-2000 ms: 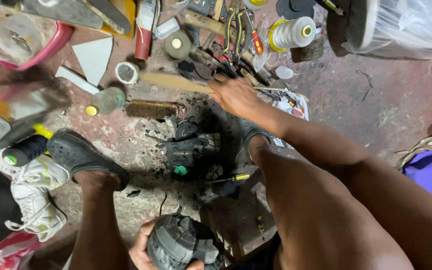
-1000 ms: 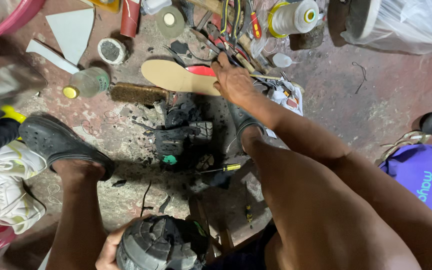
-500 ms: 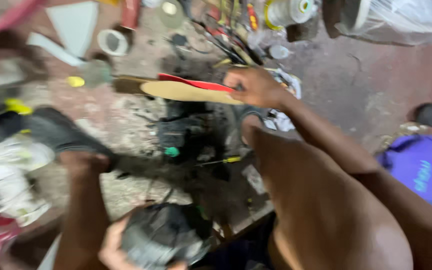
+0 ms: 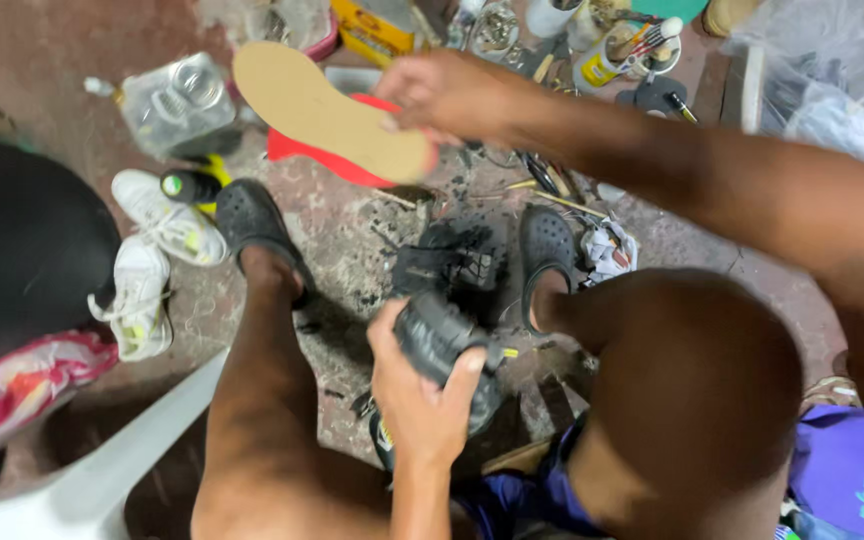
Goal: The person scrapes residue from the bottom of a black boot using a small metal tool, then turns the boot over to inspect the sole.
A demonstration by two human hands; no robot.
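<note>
The person sits low over a stained concrete floor (image 4: 72, 90), both feet in dark clogs: one clog (image 4: 252, 225) on the left, one clog (image 4: 547, 250) on the right, two in all. The left hand (image 4: 422, 400) is wrapped around a dark shoe (image 4: 447, 355), thumb on one side and fingers curled over the other, holding it up between the knees. The right hand (image 4: 452, 95) is stretched out ahead, pinching one tan insole (image 4: 327, 110) at its heel end, fingers on top; the insole hangs flat in the air above the floor. Just under it shows one red sheet (image 4: 337, 160), though I cannot tell whether the hand grips that too.

On the floor between the two clogs lies one more dark shoe (image 4: 452, 265), amid black scraps. To the left sit two white sneakers (image 4: 147, 260), side by side, touching a dark bag (image 4: 22, 260). One clear plastic jar (image 4: 177, 100) lies tipped near the insole's toe. A heap of hand tools (image 4: 542, 175) lies beyond the right hand, too jumbled to count. One crumpled paper (image 4: 607, 250) rests just beside the right clog
</note>
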